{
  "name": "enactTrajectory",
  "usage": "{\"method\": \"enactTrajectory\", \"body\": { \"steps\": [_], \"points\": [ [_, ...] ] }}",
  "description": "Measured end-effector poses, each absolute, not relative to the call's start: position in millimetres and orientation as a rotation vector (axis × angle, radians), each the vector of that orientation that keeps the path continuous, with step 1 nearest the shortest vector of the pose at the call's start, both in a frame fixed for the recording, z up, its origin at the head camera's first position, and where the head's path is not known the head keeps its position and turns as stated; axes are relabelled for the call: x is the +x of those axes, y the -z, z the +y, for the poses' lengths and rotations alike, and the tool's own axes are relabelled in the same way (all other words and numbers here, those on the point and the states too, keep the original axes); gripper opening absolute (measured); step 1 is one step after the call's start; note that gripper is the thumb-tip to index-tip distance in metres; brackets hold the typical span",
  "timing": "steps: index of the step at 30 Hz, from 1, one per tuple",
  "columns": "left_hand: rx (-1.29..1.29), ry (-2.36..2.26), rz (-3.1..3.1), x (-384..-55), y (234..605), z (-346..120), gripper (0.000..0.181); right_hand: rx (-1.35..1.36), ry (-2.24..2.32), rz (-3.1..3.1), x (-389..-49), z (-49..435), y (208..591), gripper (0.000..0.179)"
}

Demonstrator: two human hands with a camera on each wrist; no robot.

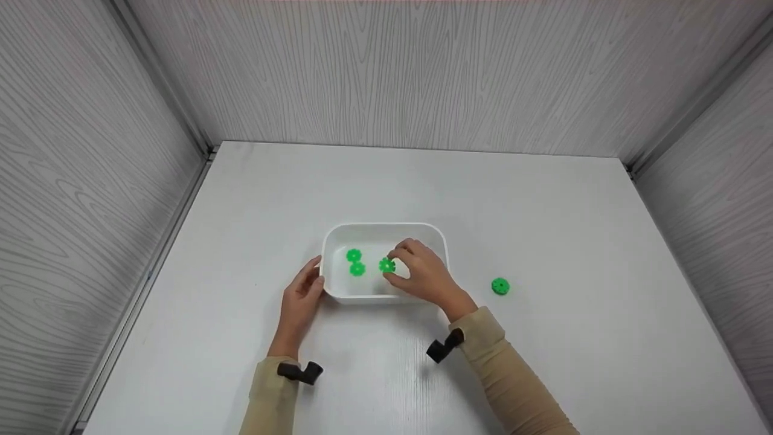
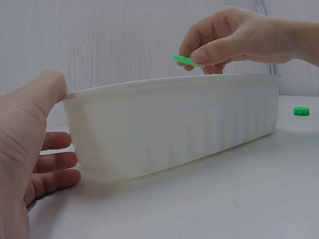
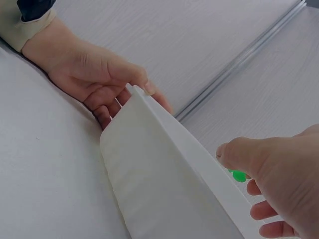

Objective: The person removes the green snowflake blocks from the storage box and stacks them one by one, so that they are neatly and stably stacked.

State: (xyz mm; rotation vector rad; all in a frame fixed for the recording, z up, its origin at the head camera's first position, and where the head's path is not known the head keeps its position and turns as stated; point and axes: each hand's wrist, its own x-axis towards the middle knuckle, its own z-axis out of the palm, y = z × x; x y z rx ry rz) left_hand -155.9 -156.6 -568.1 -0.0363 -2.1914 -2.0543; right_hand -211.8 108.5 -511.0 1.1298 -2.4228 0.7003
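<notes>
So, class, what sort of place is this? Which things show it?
Probably an enclosed workstation or recording booth: grey wood-grain panels stand on three sides of a plain white table, and two black wrist-worn devices hint at filming.

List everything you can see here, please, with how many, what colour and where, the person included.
Tabletop: 1, white, beneath the tub
Open rectangular tub: 1, white, on the tabletop
Notched discs: 2, green, inside the tub, left half
Held disc: 1, green, pinched above the tub
Thick notched piece: 1 (perhaps several stacked; cannot tell), green, right of the tub
Wood-grain panels: 3, grey, behind and either side
Wrist cameras: 2, black, one at each cuff
Sleeves: 2, beige, on both forearms
Left grip: 1, bare hand, touching the tub's left end
Right grip: 1, bare hand, pinching the held disc
</notes>
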Motion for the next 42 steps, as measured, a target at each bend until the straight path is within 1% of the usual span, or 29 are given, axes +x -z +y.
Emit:
{"method": "enactTrajectory", "body": {
  "steps": [7,12,20,30,42],
  "points": [
    [-0.061,2.060,-2.211,-149,554,-155,0.043,1.097,-0.727,-2.363,-203,119,509,0.027],
    [-0.058,2.058,-2.221,-150,553,-154,0.044,1.035,-0.755,-2.348,-197,128,508,0.027],
    [-0.081,2.071,-2.207,-150,552,-154,0.044,0.920,-0.817,-2.333,-186,145,518,0.029],
    [-0.041,2.072,-2.178,-160,578,-158,0.042,0.806,-0.799,-2.356,-177,164,517,0.030],
    [-0.068,2.025,-2.180,-160,580,-158,0.042,0.645,-0.833,-2.378,-169,199,519,0.031]
  ]
}}
